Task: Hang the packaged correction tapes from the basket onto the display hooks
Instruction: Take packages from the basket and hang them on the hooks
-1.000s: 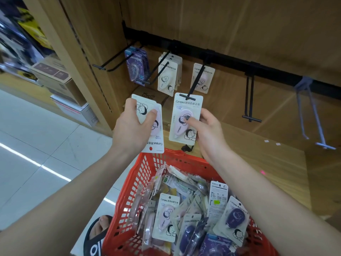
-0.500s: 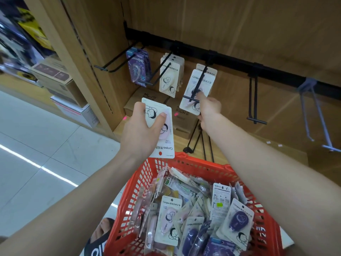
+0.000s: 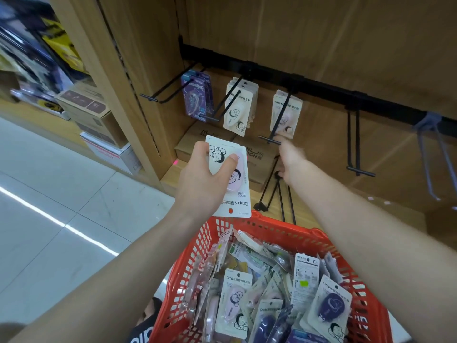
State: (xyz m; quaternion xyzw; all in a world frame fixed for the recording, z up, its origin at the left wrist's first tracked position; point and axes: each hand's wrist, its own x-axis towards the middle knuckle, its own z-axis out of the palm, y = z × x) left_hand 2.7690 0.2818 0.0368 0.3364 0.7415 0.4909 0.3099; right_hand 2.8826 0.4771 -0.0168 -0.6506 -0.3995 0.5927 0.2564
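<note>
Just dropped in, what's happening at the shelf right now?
A person is stocking packaged correction tapes from a red basket onto black display hooks. The left hand grips a pink pack upside down, above the basket's far rim. The right hand reaches up to the tip of the third hook, where pink packs already hang; it is blurred and seems to hold nothing. The hooks further right are bare, and the basket is full of packs.

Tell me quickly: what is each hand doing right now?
Left hand: holds a packaged pink correction tape, upside down.
Right hand: blurred below the hook; holds nothing visible, open or shut cannot be told.
</note>
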